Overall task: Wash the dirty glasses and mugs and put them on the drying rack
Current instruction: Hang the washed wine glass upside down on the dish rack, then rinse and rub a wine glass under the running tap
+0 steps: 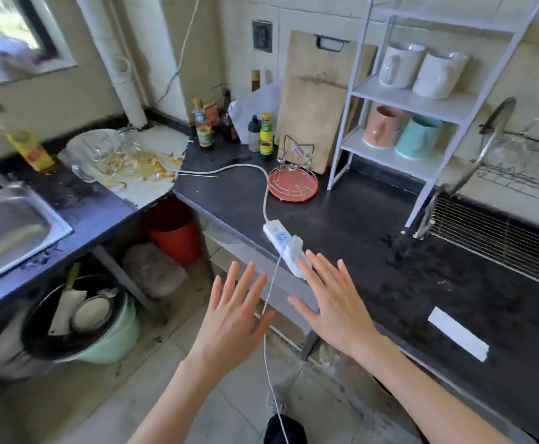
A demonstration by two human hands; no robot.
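Several dirty clear glasses [114, 155] lie on a white board smeared with brown liquid, at the back left corner of the counter. The steel sink [8, 229] is at the left edge. A white shelf rack [422, 104] at the right holds two white mugs [425, 70] above a pink mug [383, 126] and a teal mug [417, 137]. A wire drying rack [524, 168] stands at the far right. My left hand [232, 315] and my right hand [335, 302] hover palm down, fingers spread, holding nothing, near the counter's front edge.
A white power strip [285, 246] with a cable lies on the black counter just beyond my right hand. Sauce bottles [229, 129], cutting boards [313, 120] and a red trivet [293, 184] stand at the back. Buckets [101, 318] sit under the counter.
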